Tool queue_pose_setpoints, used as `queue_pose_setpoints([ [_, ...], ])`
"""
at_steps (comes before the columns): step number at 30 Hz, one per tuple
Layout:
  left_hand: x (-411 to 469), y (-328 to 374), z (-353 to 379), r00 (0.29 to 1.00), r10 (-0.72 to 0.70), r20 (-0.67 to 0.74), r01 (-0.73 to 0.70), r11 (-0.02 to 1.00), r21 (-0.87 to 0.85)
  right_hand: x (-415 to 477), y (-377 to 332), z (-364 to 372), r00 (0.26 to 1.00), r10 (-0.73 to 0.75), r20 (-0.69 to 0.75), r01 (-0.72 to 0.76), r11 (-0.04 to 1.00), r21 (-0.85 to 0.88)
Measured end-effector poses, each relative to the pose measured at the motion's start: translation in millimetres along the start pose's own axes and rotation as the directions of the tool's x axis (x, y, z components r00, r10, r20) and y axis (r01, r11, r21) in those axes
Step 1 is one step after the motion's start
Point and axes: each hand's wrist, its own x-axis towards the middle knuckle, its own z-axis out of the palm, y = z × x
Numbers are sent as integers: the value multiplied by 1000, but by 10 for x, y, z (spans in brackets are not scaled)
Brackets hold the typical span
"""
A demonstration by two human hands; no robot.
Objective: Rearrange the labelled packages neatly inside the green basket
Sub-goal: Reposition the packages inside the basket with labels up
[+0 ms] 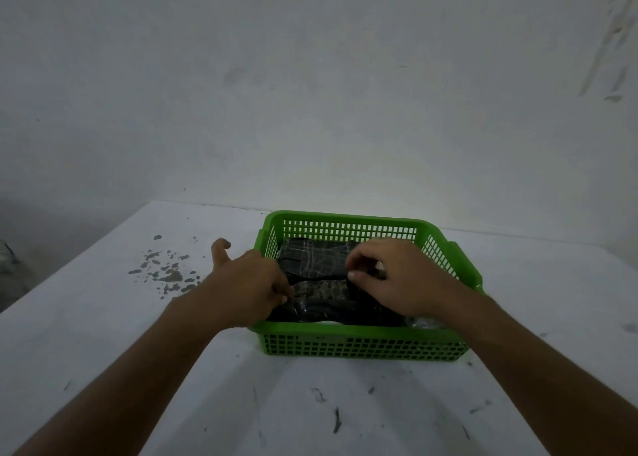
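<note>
The packages [317, 265] sit inside the green basket [345, 343], which stands on the white table [103, 317] toward its far right. They look like dark, soft goods sealed in clear film, so expect them to be light, floppy and a little slippery; the labels are too dim to read. Take each one by a side edge or corner, where the film gives you something to pinch, and support it from beneath so it does not sag.

Your left hand [248, 283] reaches over the basket's left wall, its fingertips pinched on the left edge of the nearer packet, thumb lifted clear. Your right hand [397, 276] curls over the middle of the basket, its fingers bent down onto the packets at the right; whether it truly grips one, you cannot tell from here.
</note>
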Motion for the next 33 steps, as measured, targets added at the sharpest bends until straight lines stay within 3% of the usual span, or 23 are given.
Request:
queue_pose_setpoints([
  [5, 43, -61, -49, 993, 25, -111, -10, 991, 132, 454, -33, 155, 959, 98, 266, 28, 900, -435],
  [9, 36, -146, -52, 993, 24, -113, -14, 996, 87, 634, -72, 237, 867, 189, 461, 61, 878, -474],
  [18, 32, -230, -52, 993, 33, -112, -25, 997, 69, 639, -50, 188, 813, 148, 563, 112, 909, -401],
  [23, 52, -269, -48, 997, 27, -78, -29, 999, -23, 646, -26, 139, 828, 157, 539, 23, 950, -312],
  [26, 47, -273, -23, 998, 23, -60, -30, 993, -118, 626, 23, 58, 869, 116, 481, -50, 988, -148],
  [30, 47, -277, -50, 991, 15, -135, -42, 978, -204, 568, 103, 5, 965, 57, 255, -71, 996, 47],
  [33, 84, -252, -125, 977, 19, -213, -85, 950, -302, 537, 146, -43, 991, 61, 123, -85, 976, 200],
])
